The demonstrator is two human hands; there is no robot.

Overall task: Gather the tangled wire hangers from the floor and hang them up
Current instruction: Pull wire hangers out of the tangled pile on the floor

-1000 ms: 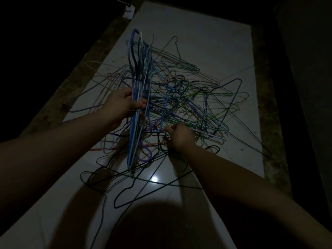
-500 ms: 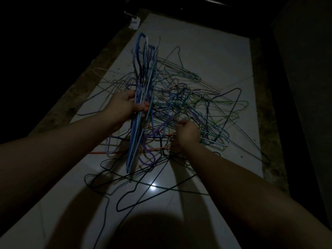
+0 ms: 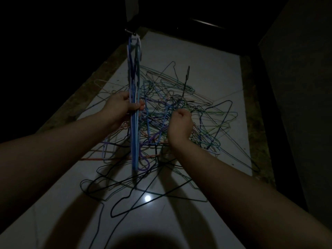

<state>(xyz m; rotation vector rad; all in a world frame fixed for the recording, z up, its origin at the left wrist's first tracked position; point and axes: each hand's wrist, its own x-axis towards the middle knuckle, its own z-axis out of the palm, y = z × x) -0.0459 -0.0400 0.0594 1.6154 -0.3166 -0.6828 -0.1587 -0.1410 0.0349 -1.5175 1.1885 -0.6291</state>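
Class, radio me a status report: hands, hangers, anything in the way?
Left hand grips blue hanger bundle. Right hand grips dark hanger in floor pile. Wires tangled together.

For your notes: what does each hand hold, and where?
Left hand grips the blue hanger bundle mid-length. Right hand, curled in the tangle: cannot tell.

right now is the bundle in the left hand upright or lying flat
Upright. The left hand grips the blue hanger bundle near its middle, top end raised high, lower end above the tangled pile.

Glossy white tiles (image 3: 206,72) with a light glare (image 3: 147,198), flanked by speckled stone borders (image 3: 255,137).
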